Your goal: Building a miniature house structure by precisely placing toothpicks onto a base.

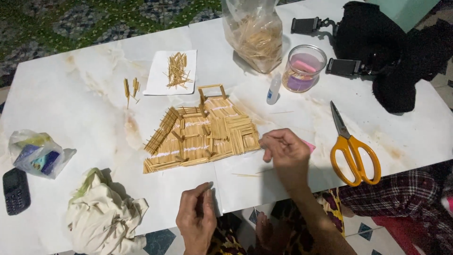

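Observation:
A flat house-shaped model made of glued wooden sticks lies on the white marble table. My right hand hovers at the model's lower right corner, fingers pinched together; whether a thin stick is between them I cannot tell. My left hand rests at the table's near edge, fingers curled, holding nothing that I can see. A loose stick lies on the table between the two hands.
Yellow-handled scissors lie right of my hand. At the back are a paper with loose sticks, a plastic bag of sticks, a small glue bottle, a glass jar and black gear. At left are a phone, a small bag and a crumpled cloth.

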